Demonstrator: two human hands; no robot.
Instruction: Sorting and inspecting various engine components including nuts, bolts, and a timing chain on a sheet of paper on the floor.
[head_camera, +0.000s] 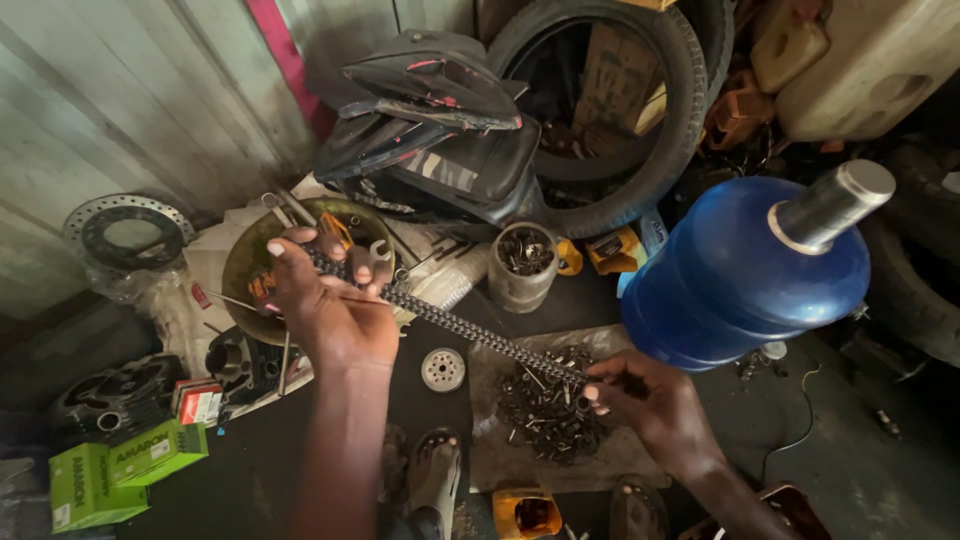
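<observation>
Overhead, the head camera looks down on a cluttered workshop floor where a person holds a motorcycle drive chain (455, 325) stretched taut between both hands. The left hand (330, 300) is raised, palm down, its fingers curled over the upper end of the chain, so this grip is closed around the links. The right hand (645, 400) sits lower and pinches the other end between thumb and fingertips, a narrow grip clamped on the chain. The chain slants from upper left to lower right, in the air above the floor.

Just below the right hand lies a pile of small bolts and screws (545, 410) on a sheet of plastic. A small sprocket (443, 369) lies flat on the dark floor beneath the middle of the chain. Behind the left hand sits a round metal bowl (245, 275) holding tools, and beyond the chain stands a tin can (523, 265) filled with bolts. A large blue water jug (745, 270) lies tilted to the right of the chain, near the right hand. Farther back rest black motorcycle fairing panels (430, 130) and a tyre (640, 110). A brake disc (125, 232) lies against the wall at left, and green cartons (115, 470) sit at lower left. A sandalled foot (435, 480) shows between the arms.
</observation>
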